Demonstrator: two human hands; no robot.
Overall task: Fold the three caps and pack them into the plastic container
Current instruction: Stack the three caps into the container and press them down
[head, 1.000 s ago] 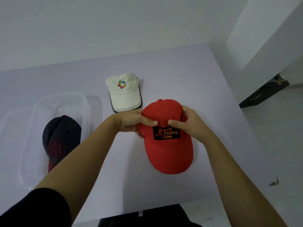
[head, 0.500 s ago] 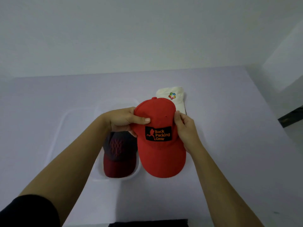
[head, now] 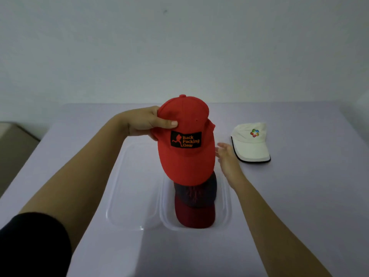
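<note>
The left hand point(head: 143, 122) is pinching the red cap point(head: 185, 156), fingers hiding behind. The right hand point(head: 225, 154) is hovering spread beside that grip, the dark cap point(head: 195, 204) lying half-covered below.

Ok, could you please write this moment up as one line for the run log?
left hand: holds red cap above container | right hand: open, beside red cap | dark cap: in container | white cap: on table

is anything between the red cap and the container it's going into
Nothing visible blocks the way. The left hand holds the red cap over the container, where only the dark cap lies; the red one would likely land on it.
</note>
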